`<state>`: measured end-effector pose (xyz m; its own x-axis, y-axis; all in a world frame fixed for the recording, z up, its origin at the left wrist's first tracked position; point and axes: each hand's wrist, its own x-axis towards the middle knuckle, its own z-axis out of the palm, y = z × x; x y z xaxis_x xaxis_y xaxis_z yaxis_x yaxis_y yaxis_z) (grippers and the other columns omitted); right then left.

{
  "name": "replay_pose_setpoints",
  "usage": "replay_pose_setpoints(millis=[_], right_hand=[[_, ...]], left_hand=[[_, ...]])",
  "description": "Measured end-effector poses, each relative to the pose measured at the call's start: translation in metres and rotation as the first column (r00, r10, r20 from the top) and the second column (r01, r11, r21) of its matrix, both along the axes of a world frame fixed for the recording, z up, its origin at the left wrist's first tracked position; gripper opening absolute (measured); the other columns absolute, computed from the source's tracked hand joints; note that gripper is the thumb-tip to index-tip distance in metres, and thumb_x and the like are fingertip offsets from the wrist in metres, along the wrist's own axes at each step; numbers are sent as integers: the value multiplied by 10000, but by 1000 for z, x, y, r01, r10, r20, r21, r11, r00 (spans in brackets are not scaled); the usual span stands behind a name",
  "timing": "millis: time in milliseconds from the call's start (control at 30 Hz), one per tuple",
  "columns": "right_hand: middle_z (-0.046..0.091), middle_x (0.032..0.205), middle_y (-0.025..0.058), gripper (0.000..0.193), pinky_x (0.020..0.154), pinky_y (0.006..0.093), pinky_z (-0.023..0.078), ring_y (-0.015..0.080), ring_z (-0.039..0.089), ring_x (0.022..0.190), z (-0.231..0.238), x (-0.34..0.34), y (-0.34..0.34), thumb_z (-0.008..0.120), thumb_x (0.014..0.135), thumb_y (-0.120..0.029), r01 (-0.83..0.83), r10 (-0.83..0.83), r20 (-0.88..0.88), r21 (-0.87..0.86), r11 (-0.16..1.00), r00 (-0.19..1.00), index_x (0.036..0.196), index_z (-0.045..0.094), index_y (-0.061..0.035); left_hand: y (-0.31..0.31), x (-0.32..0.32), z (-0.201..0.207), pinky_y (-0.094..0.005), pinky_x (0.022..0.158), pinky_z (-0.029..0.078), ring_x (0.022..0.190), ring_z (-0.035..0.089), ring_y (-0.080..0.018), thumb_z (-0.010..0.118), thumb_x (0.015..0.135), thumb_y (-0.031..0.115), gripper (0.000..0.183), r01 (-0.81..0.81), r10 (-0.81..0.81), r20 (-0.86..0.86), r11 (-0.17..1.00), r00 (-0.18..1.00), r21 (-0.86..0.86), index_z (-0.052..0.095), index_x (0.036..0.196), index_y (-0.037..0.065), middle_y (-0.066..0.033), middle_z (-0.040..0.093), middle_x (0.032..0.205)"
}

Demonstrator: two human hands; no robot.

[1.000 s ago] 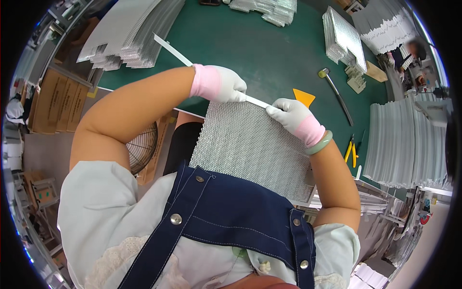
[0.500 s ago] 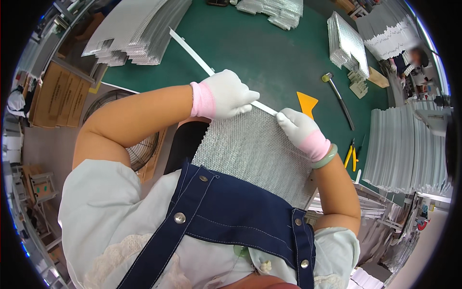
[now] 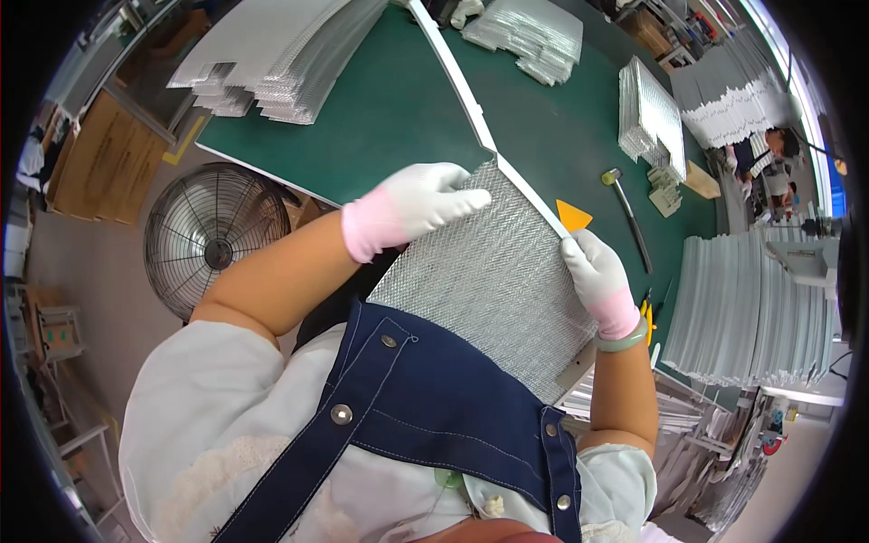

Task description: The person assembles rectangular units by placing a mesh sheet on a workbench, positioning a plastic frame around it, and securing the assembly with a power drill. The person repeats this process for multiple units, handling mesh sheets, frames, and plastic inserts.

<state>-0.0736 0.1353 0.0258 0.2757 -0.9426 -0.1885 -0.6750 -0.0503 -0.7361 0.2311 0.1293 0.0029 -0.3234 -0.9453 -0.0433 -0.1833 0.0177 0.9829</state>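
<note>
- Left hand [image 3: 421, 206], gloved in white with a pink cuff, spread loosely over the far left part of a silver mesh panel [image 3: 480, 281]; contact unclear.
- Right hand [image 3: 597, 276], gloved alike, pinching a white strip [image 3: 536, 196] at the panel's right side.
- Strip running along the panel's far edge, then bending away across the green table [image 3: 362, 149].
- Yellow scraper [image 3: 573, 215] just beyond the right hand; hammer [image 3: 628, 222] farther right.
- Stacked silver sheets [image 3: 299, 45] far left; fan [image 3: 213, 240] at left, beside the table.
</note>
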Motion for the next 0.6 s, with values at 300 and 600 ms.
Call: replay_pose_setpoints(millis=[300,600], right_hand=[[641,801,88,254,721,295,492,171,616,740,43,59,-2,570,1006,-211,-97,99,-9,-313,945,995,1080,666,13],[597,765,18,236,672,246,457,89,540,701,34,56,-7,599,999,-204,-8,31,107,-212,977,994,1066,671,10]], left_hand=[[4,-11,14,-371,654,484,661,613,-232,642,958,301,364,-33,50,119,989,992,-142,632,916,-60,-174,625,719],[19,2,17,-319,796,482,856,596,-114,593,1016,382,446,190,-191,-1,976,982,104,673,1070,-54,-61,686,915]])
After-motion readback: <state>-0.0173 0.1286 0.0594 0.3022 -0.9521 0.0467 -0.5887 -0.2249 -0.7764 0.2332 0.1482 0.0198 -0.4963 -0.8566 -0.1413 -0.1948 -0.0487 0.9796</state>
